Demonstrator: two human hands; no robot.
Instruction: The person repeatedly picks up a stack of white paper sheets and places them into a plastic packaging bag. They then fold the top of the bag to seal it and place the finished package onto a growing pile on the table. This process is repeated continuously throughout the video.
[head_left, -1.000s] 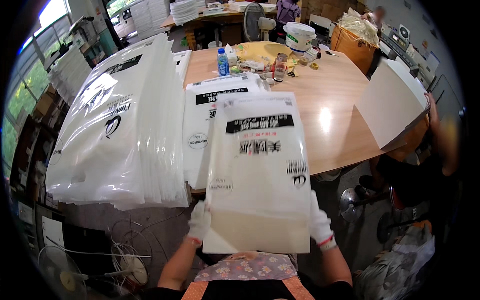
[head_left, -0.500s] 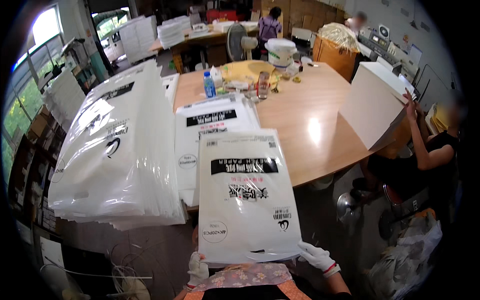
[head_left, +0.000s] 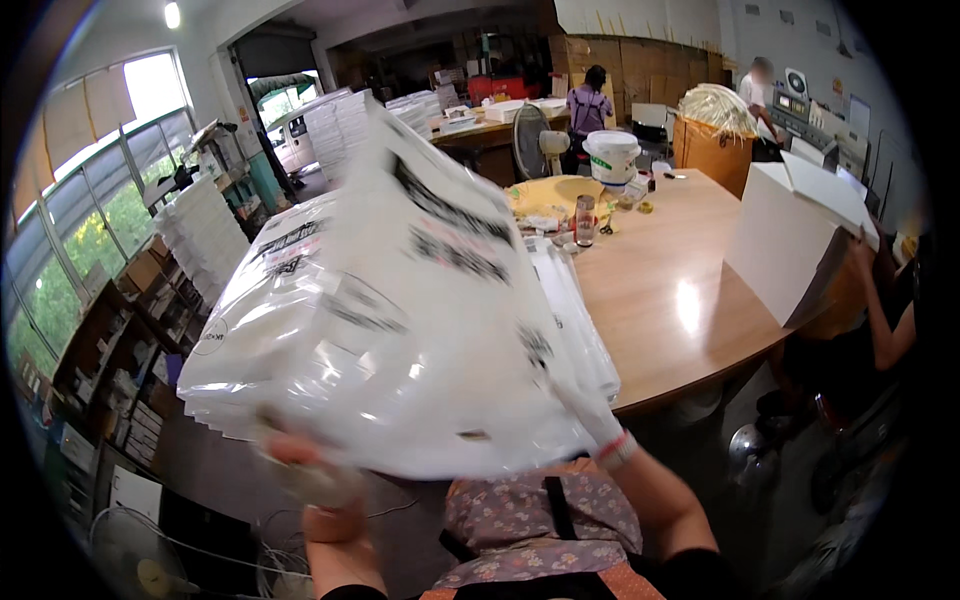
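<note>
A large, flat plastic-wrapped pack of paper (head_left: 430,300), white with black printing, hangs tilted in front of me. My left hand (head_left: 310,465), in a pale glove and blurred, grips its near left corner. At its near right edge my gloved right hand (head_left: 585,405) is closed on the pack; its fingers are partly hidden. Behind and to the left lies a tall stack of similar packs (head_left: 255,350), which the held pack partly covers. Beneath its right side, more packs (head_left: 585,335) lie on the wooden table (head_left: 655,290).
On the table stand a glass jar (head_left: 585,220), a white bucket (head_left: 611,158) and a large white box (head_left: 785,240), with a person's hands on the box at right. A grey fan (head_left: 530,142) stands farther back. Shelves (head_left: 110,370) line the left side.
Both hands have swung the pack up and left, from in front of my apron to over the stack. My view has shifted left, and the pack now hides the blue-labelled bottle.
</note>
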